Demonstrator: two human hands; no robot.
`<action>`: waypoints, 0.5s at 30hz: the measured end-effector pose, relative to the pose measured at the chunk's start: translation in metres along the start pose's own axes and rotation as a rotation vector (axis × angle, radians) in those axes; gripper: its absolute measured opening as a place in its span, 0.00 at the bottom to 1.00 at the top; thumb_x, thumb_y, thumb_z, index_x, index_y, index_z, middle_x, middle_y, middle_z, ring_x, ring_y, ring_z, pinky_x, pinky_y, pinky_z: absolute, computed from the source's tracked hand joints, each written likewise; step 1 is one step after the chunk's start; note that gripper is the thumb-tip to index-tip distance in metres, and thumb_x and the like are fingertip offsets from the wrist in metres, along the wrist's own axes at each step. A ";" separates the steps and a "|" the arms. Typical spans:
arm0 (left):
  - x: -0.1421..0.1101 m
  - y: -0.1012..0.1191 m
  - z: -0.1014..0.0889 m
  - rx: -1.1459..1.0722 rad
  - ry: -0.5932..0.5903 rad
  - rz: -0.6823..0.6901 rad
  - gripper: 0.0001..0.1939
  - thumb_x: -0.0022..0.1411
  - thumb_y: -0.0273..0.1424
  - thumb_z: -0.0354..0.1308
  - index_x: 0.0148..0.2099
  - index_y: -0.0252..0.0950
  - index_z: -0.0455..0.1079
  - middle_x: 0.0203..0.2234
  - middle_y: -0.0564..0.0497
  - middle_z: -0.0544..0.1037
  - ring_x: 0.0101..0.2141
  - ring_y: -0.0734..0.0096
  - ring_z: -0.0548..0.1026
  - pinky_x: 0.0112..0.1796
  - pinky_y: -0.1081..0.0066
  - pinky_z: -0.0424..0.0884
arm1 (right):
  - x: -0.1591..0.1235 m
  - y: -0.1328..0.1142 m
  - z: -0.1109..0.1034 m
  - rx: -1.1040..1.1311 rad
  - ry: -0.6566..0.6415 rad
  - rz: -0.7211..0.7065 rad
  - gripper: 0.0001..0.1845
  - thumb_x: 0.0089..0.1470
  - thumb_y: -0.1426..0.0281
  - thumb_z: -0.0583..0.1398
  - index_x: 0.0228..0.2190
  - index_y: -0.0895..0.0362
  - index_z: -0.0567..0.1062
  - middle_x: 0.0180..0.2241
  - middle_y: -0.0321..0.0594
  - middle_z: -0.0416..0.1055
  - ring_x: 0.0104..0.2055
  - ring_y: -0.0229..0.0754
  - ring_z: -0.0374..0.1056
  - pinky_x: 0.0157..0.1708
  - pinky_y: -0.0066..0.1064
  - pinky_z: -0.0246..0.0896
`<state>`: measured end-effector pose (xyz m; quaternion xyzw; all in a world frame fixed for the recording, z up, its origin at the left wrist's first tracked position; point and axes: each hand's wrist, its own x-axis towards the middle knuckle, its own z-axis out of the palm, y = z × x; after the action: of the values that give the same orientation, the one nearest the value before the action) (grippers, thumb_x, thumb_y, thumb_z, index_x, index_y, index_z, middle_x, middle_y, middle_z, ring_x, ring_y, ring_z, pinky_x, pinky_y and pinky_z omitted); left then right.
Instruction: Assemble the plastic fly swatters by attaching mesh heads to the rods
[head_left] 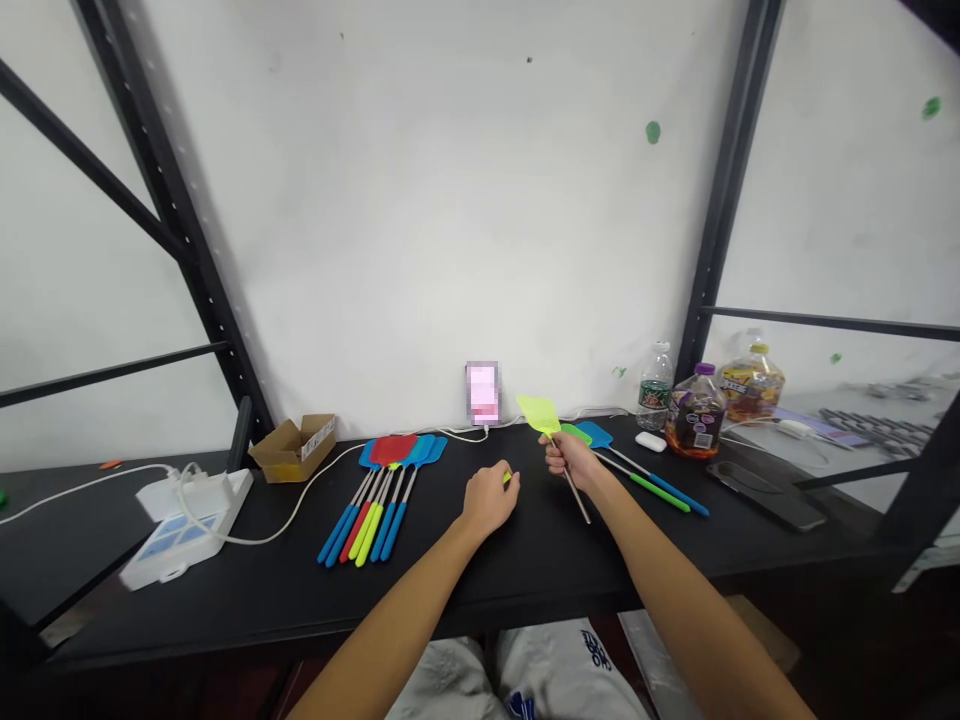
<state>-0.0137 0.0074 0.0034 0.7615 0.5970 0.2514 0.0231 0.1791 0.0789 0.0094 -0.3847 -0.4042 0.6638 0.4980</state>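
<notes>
"What's the bench (247, 600) carrying?"

"A row of fly swatters (382, 500) is lying near its back edge, their heads overlapping. A yellow fly swatter (538, 415) is standing up from the right hand (574, 462), whose grip is closing around the handle."

"And the left hand (489, 500)?"

"It's hiding most of a small yellow-green piece (507, 479). I can't tell whether its grip is open or closed."

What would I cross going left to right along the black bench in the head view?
White power strip → open cardboard box → row of fly swatters → left hand → right hand gripping yellow fly swatter → plastic water bottle → dark drink bottle
</notes>
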 end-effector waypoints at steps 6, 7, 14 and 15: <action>0.006 -0.009 -0.010 -0.150 0.222 -0.074 0.13 0.69 0.39 0.45 0.39 0.40 0.67 0.32 0.49 0.78 0.36 0.64 0.76 0.35 0.70 0.63 | -0.014 -0.005 -0.001 -0.331 -0.302 0.073 0.09 0.47 0.67 0.58 0.32 0.59 0.71 0.16 0.25 0.51 0.16 0.29 0.42 0.16 0.23 0.37; 0.007 -0.012 -0.011 -0.180 0.277 -0.106 0.13 0.70 0.38 0.44 0.41 0.39 0.66 0.33 0.48 0.77 0.37 0.64 0.76 0.36 0.69 0.64 | -0.016 -0.005 -0.002 -0.395 -0.332 0.077 0.10 0.47 0.67 0.59 0.32 0.60 0.72 0.17 0.26 0.53 0.16 0.28 0.43 0.16 0.23 0.38; 0.015 -0.022 -0.002 -0.247 0.358 -0.191 0.18 0.67 0.44 0.48 0.51 0.37 0.64 0.45 0.43 0.73 0.46 0.61 0.74 0.43 0.66 0.68 | -0.018 0.000 -0.007 -0.621 -0.444 0.049 0.15 0.49 0.61 0.61 0.32 0.61 0.75 0.18 0.26 0.52 0.17 0.27 0.43 0.16 0.22 0.37; 0.015 -0.022 -0.001 -0.247 0.336 -0.194 0.20 0.67 0.45 0.48 0.52 0.37 0.64 0.46 0.43 0.74 0.46 0.60 0.74 0.43 0.66 0.68 | -0.018 0.000 -0.007 -0.634 -0.459 0.055 0.15 0.49 0.61 0.61 0.31 0.61 0.75 0.18 0.26 0.52 0.17 0.27 0.43 0.16 0.22 0.37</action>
<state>-0.0317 0.0277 0.0020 0.6394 0.6276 0.4425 0.0403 0.1896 0.0621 0.0091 -0.3716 -0.6795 0.5881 0.2329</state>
